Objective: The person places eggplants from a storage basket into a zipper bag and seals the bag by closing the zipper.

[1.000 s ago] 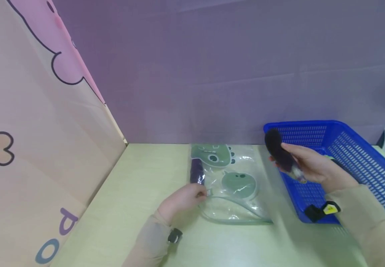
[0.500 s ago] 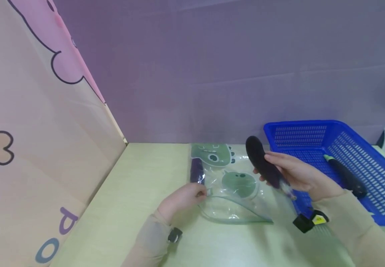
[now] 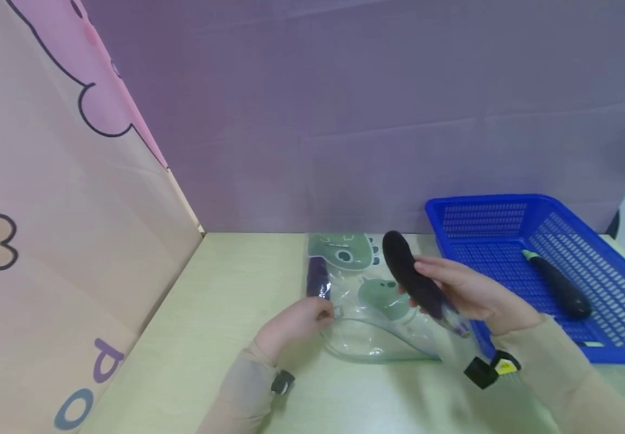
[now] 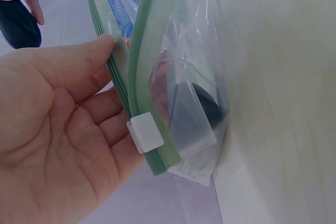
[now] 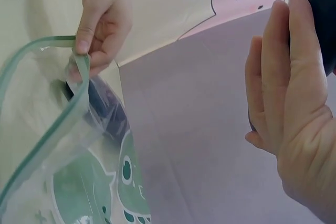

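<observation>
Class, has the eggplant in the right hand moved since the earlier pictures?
Yes: the held eggplant moved left, away from the blue basket, toward the clear bag.

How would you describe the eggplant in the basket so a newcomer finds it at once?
In the head view, find the large blue basket at the right. Inside, the green-tipped eggplant lies slanted, tip towards the far side. That bright green sets it apart from the pale-ended eggplant in the right hand; another purple thing is inside the clear bag.
</observation>
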Tool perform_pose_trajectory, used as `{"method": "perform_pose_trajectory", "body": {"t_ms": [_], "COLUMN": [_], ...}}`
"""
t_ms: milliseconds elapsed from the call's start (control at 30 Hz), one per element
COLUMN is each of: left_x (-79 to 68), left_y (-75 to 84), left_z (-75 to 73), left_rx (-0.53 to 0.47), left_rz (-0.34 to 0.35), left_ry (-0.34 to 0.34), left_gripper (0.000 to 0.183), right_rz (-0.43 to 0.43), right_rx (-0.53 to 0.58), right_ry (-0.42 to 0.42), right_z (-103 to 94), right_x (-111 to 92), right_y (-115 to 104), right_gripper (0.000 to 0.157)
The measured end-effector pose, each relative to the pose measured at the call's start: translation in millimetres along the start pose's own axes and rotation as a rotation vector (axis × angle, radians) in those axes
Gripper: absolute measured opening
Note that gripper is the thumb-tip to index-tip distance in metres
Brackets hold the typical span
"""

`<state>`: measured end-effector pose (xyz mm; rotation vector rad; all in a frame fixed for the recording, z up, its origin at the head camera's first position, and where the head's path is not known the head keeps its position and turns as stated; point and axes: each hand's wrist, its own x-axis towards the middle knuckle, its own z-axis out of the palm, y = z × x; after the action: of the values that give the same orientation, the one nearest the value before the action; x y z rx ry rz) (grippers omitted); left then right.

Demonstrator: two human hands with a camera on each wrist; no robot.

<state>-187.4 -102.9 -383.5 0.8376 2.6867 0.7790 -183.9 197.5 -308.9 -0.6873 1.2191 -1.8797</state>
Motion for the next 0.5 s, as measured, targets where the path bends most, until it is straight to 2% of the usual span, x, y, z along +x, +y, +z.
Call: {"method": "perform_pose_trajectory", "body": {"t_ms": [200, 367, 500], "left_x": [-1.2, -2.6, -2.7], "left_y": [1.2, 2.1, 2.9], "left_z": [0.7, 0.0, -0.3], "left_rx": [-0.011, -0.018, -0.008], "left_rz": [0.000, 0.005, 0.022], "left_ry": [0.004, 0.006, 0.007], "left_gripper": [0.013, 0.014, 0.013], "right_rz": [0.001, 0.001, 0.009], "right_rx": [0.009, -0.060, -0.090], "right_ry": [-0.023, 0.015, 0.026], "right_z": [8.2, 16.5, 21.9], "right_x": [5.8, 13.2, 19.4], "right_y": [6.0, 18.1, 29.6], "right_gripper": [0.030, 0.027, 0.033]}}
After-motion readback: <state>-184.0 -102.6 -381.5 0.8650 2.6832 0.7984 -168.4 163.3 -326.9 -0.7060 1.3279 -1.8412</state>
